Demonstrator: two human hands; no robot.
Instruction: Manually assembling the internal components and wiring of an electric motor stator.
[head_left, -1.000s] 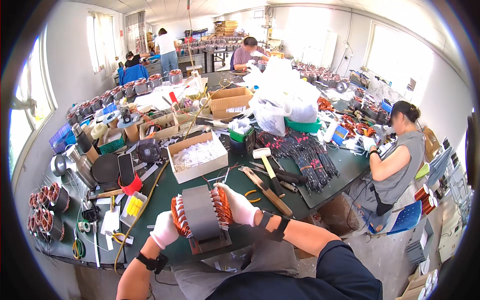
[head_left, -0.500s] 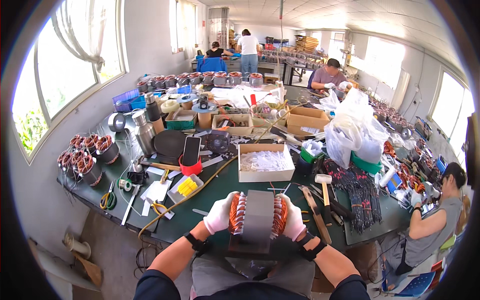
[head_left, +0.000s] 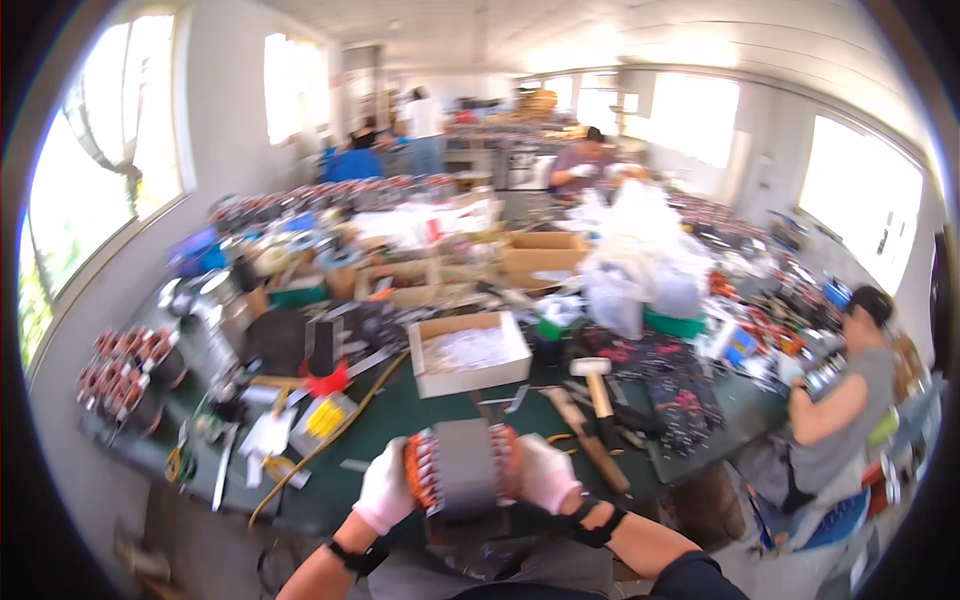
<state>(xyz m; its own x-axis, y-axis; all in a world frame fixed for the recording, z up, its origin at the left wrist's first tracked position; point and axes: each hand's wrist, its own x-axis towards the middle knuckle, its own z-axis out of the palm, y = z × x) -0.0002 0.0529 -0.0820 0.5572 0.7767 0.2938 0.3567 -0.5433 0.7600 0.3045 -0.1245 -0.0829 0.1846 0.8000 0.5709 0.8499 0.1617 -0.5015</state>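
Note:
A motor stator [head_left: 468, 470] with a grey steel core and orange-copper windings at both ends is held over the near edge of the green table [head_left: 400, 415]. My left hand [head_left: 385, 487], in a white glove, grips its left end by the winding. My right hand [head_left: 546, 474], gloved too, is closed on the right end. Fingers on the far side are partly hidden by the stator. Beyond it lies a white box [head_left: 470, 382] of pale paper strips. To the right rest a white-headed mallet [head_left: 598, 395] and a long wooden stick [head_left: 588, 440].
Wound stators [head_left: 125, 375] cluster at the left. A phone [head_left: 323, 345] stands in a red holder beside a tray of yellow pieces [head_left: 325, 418]. A yellow cord [head_left: 350, 420] crosses the table. White plastic bags [head_left: 640, 260] are piled at right. A co-worker [head_left: 850, 400] sits at the right edge.
The whole view has swung and blurred, so the surroundings sit further left. Both hands still hold the stator, which now appears slightly tilted.

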